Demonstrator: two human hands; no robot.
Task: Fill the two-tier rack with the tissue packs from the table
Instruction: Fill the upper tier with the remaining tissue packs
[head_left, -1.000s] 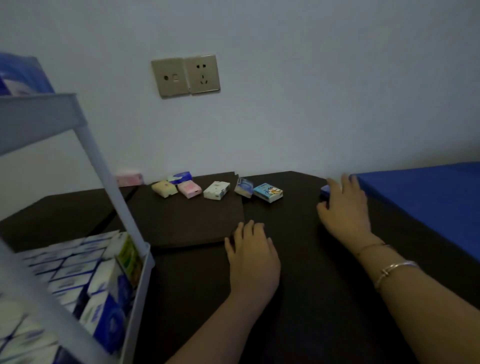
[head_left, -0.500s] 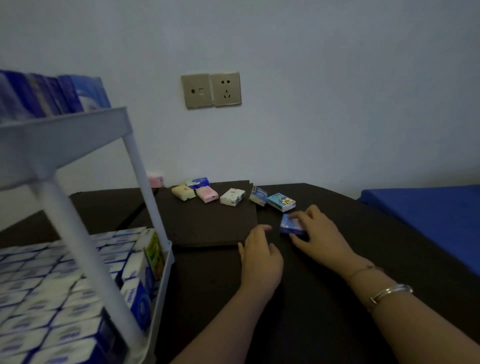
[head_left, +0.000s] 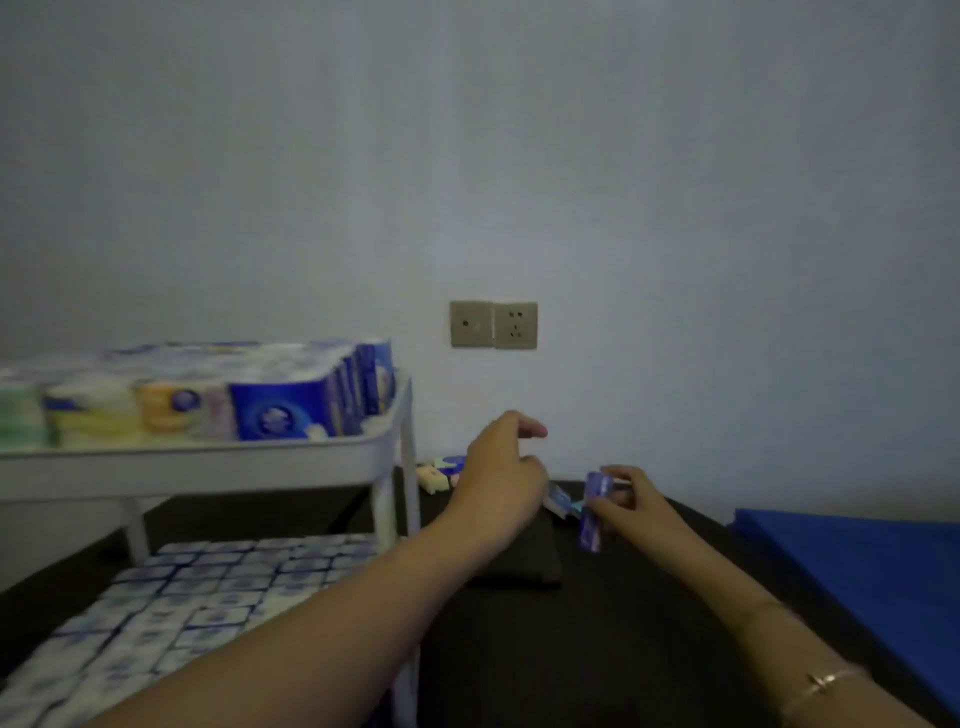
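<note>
Hands: right hand (head_left: 631, 501) pinches blue tissue pack (head_left: 594, 512); left hand (head_left: 501, 480) loose, empty, at its 9 o'clock, rack (head_left: 218, 462) further left.

Right hand (head_left: 631, 501) pinching an upright blue tissue pack (head_left: 593, 512) above the dark table (head_left: 597, 649), left hand (head_left: 501, 480) raised, fingers loosely curled, beside the two-tier rack (head_left: 400, 457) at the table's left edge

Dim, bluish, grainy light throughout (no glare), with motion blur smearing the rack (head_left: 208, 462) at left.
</note>
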